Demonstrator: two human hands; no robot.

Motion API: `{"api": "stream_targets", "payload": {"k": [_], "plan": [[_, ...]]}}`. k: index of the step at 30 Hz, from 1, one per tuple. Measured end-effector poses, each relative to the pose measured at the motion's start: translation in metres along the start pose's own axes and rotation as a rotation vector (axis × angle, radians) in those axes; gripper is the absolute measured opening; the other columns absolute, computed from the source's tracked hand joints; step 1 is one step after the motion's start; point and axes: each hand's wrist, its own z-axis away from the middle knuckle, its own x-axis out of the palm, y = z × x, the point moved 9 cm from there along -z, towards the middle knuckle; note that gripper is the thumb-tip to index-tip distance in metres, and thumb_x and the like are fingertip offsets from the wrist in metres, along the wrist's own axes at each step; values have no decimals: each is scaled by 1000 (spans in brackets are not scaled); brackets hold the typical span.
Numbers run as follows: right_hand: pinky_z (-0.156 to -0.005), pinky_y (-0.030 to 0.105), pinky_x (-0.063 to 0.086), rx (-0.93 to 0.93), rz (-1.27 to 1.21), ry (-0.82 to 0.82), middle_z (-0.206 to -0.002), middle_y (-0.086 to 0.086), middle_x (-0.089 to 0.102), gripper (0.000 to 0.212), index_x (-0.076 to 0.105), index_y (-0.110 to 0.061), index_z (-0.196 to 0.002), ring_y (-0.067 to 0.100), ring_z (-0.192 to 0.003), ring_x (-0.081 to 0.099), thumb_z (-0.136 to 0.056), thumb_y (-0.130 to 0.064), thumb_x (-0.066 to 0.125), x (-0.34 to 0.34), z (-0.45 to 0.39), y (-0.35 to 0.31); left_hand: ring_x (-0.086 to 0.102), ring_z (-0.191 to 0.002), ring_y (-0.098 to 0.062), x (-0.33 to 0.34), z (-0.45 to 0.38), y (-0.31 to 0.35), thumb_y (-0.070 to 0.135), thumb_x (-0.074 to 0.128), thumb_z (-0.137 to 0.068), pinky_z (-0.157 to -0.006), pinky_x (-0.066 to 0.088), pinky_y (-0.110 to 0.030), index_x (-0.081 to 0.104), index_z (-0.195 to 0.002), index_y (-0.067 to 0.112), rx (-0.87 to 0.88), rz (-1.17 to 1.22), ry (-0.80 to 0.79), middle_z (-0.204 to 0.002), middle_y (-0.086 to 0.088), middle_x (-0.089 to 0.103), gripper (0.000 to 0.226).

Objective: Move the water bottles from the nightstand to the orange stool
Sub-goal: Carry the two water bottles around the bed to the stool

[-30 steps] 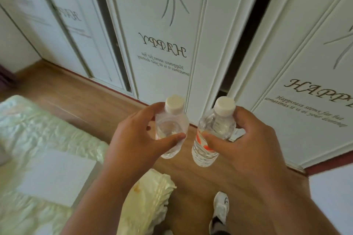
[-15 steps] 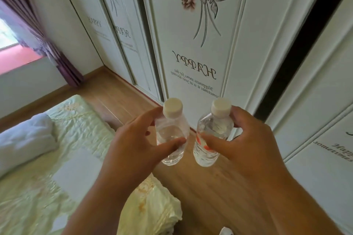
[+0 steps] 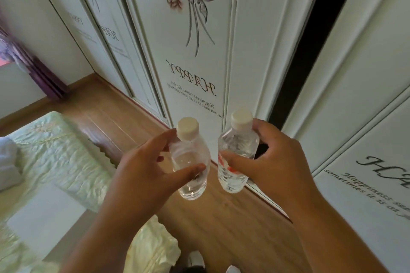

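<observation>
- In front of the chest, the left hand (image 3: 142, 168) grips one water bottle (image 3: 190, 162), and the right hand (image 3: 273, 159) grips the second bottle (image 3: 235, 155), just beside the first and apart from it.
- Progress, as I judge it: both bottles are lifted and in transit; neither nightstand nor orange stool is in view, so setting down remains.
- The right-hand bottle bears a red-marked label, unreadable.
- Beyond the hands, the wardrobe door (image 3: 195, 51) shows "HAPPY" reversed; right of the right hand another panel (image 3: 366, 162) reads "Happiness" and "sometimes it is at".
</observation>
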Motion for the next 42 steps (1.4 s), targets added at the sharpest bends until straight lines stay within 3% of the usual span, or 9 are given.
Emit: {"api": "stream_targets", "payload": {"k": [4, 9, 14, 19, 24, 32, 34, 36, 42], "plan": [[-83, 19, 48, 47, 22, -8, -112, -32, 61, 69, 53, -46, -128, -12, -91, 57, -66, -70, 75, 1, -12, 18, 54, -92, 13, 18, -23, -3, 70, 75, -60, -69, 36, -8, 51, -129, 51, -3, -8, -31, -100, 42, 53, 76], [-76, 16, 50, 119, 90, 9, -115, -25, 64, 71, 54, -44, -129, 2, -90, 65, -66, -65, 77, -1, -37, 42, 54, -92, 10, 36, -63, -16, 70, 74, -60, -70, 36, -10, 47, -131, 52, 15, 18, -71, -100, 42, 51, 78], [-67, 6, 36, 117, 163, 32, -110, -29, 59, 74, 55, -44, -130, -13, -79, 56, -64, -66, 79, 16, -88, 34, 51, -97, 22, 31, -118, -36, 68, 75, -62, -68, 36, -6, 47, -124, 55, 37, 98, -89, -98, 40, 57, 69], [-75, 23, 55, 67, 135, -4, -106, -27, 65, 69, 58, -44, -125, -7, -89, 63, -63, -62, 83, 64, -159, -9, 45, -95, 30, -8, -176, -77, 67, 76, -62, -68, 33, -4, 41, -110, 64, 16, 113, -26, -90, 48, 51, 60], [-71, 12, 44, -38, 118, -73, -103, -28, 65, 63, 59, -45, -119, -2, -87, 62, -64, -64, 83, 130, -218, -61, 48, -91, 24, -52, -213, -137, 68, 77, -61, -74, 34, -9, 38, -118, 64, -48, 67, 79, -91, 48, 48, 70], [-84, 20, 55, -200, 65, -274, -110, -26, 67, 62, 58, -43, -120, -5, -96, 63, -67, -65, 80, 235, -271, -123, 56, -99, 8, -122, -215, -220, 66, 77, -62, -89, 50, -28, 50, -130, 50, -216, 73, 231, -107, 35, 59, 75], [-81, 11, 51, -260, 69, -317, -108, -26, 67, 61, 59, -42, -120, -8, -96, 62, -67, -66, 78, 259, -283, -138, 60, -102, 2, -135, -214, -237, 66, 77, -62, -92, 53, -33, 53, -132, 46, -260, 65, 263, -114, 27, 63, 77], [-73, 5, 46, -303, 63, -356, -104, -28, 67, 59, 60, -42, -119, -12, -96, 59, -68, -66, 78, 280, -294, -152, 60, -100, 2, -148, -214, -249, 63, 78, -61, -90, 53, -32, 54, -132, 45, -302, 51, 300, -116, 25, 64, 76], [-80, 25, 59, -413, -5, -470, -109, -25, 68, 67, 59, -41, -125, -2, -95, 65, -67, -67, 77, 339, -337, -182, 59, -97, 11, -179, -227, -279, 59, 81, -60, -81, 48, -17, 56, -129, 46, -394, 24, 421, -107, 34, 61, 74]]}}
